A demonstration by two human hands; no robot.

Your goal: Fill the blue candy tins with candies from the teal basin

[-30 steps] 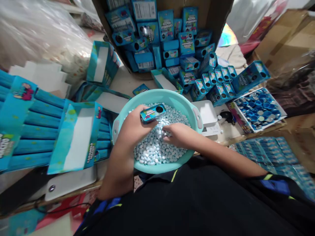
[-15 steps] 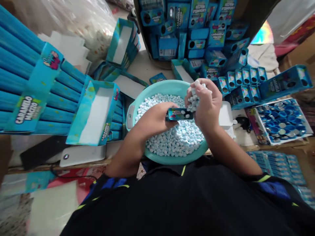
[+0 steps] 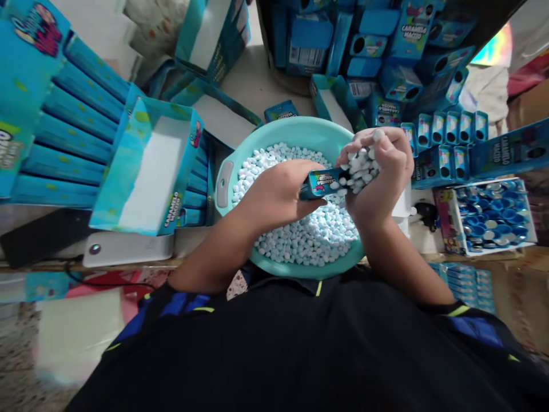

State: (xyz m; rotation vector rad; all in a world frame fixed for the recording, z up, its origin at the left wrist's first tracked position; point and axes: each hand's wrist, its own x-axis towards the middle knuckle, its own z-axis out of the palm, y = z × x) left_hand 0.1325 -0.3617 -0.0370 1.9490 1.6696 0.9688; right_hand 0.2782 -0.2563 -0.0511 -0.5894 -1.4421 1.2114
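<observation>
Change: the right hand [image 3: 381,171] has brought its bunch of pale blue candies [image 3: 360,169] up against the end of the small blue candy pack [image 3: 321,184], which was lower under it a moment ago.
Candy pack: held above the middle of the basin, lying nearly level, its printed "Caramelo" face up and one end at the candies in the right hand.
Left hand: [image 3: 278,191] closed around the pack from the left, fingers wrapped over it.
Right hand: curled and partly closed, cupping the candies against the pack, with one candy at the fingertips.
Below the hands: a turquoise plastic basin [image 3: 295,129] heaped with loose candies [image 3: 304,234], its rim passing under both wrists.
Just past the hands: a loose candy pack [image 3: 281,111] lying on the bench [image 3: 242,86] beyond the basin rim.
Left of the hands: an open display box [image 3: 146,166] beside rows of long blue packets [image 3: 72,143], with a white power bank [image 3: 126,249] nearer the bench edge.
Right of the hands: a row of upright candy packs [image 3: 446,129], and further right a tray of blue-and-silver lids [image 3: 486,209].
Far beyond the hands: a cardboard carton [image 3: 274,34] full of blue candy packs [image 3: 309,57].
Under the view: the person's black shirt [image 3: 291,349] with blue trim.
</observation>
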